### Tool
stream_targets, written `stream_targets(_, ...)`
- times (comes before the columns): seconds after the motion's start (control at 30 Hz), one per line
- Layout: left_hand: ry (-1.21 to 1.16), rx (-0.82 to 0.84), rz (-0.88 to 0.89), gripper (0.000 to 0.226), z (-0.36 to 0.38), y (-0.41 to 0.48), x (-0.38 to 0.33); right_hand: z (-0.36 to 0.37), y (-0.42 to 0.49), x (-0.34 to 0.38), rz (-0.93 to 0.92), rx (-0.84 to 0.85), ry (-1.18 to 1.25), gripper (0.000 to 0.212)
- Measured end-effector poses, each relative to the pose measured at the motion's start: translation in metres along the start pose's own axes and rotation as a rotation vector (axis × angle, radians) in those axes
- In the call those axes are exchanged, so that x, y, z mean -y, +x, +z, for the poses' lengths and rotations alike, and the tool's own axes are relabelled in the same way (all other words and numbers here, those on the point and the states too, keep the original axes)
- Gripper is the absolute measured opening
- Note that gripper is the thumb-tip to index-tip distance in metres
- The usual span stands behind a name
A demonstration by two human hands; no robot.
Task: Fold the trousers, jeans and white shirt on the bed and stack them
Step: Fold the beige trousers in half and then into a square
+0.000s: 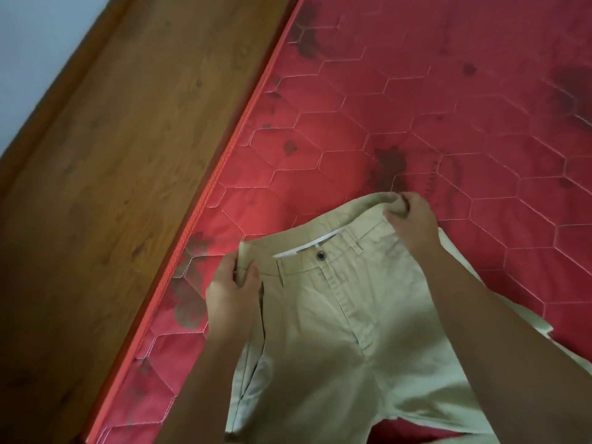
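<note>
A red quilted mattress [416, 91], stitched in pale hexagons, fills the right side and carries dark blotches [389, 161]. Orange corded piping [228, 155] runs along its edge. Just beside it lies a brown wooden board [128, 155] with visible grain. A pale surface [32, 43] shows at the upper left corner.

**A:** so the trousers [336, 315] are looking plain khaki-beige to me, no print at all, with a dark button [320, 256] and a strip of white lining [307, 249] peeking out at the waistband.

**B:** yep, and the mattress [416, 91] is glowing a deep pinkish red, with pale stitching tracing a hexagon pattern and darker blotches spreading over it.

**A:** the piping [205, 200] along its edge is leaning more orange-red tbh.

**B:** and the bed frame [112, 155] is showing warm brown wood grain with knots, while the wall [32, 33] is looking pale bluish white.
</note>
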State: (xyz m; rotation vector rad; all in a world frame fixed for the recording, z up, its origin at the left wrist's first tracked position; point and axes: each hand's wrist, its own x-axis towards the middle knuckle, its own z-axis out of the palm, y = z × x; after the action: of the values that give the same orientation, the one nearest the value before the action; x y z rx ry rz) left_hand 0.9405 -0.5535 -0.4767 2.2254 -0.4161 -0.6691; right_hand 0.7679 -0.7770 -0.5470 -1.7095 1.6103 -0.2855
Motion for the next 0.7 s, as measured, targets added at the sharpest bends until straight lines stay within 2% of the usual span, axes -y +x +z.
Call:
stream_targets(0.13, -0.033, 0.079, 0.004, 0.010, -0.009, -0.020, -0.017, -0.032, -0.042, 0.020, -0.010, 0.036, 0.066, 0.023)
stream_targets(0.27, -0.053, 0.113, 0.021, 0.011, -0.025, -0.048, -0.042, -0.076, -0.096, 0.043, -0.068, 0.070, 0.052, 0.019)
stream_targets(0.43, -0.110, 0.139, 0.132, 0.032, -0.056, -0.089, -0.105, -0.145, -0.156, 0.069, -0.055, -0.042, 0.135, 0.014)
stream_targets(0.5, -0.120, 0.157, 0.186, 0.023, -0.070, -0.104, -0.131, -0.180, -0.176, 0.082, -0.079, -0.096, 0.145, 0.010)
stream_targets(0.6, -0.150, 0.190, 0.293, 0.006, -0.089, -0.125, -0.171, -0.233, -0.208, 0.105, -0.131, -0.190, 0.139, 0.030)
stream_targets(0.7, -0.193, 0.184, 0.384, 0.010, -0.106, -0.146, -0.214, -0.288, -0.239, 0.126, -0.175, -0.321, 0.176, 0.036)
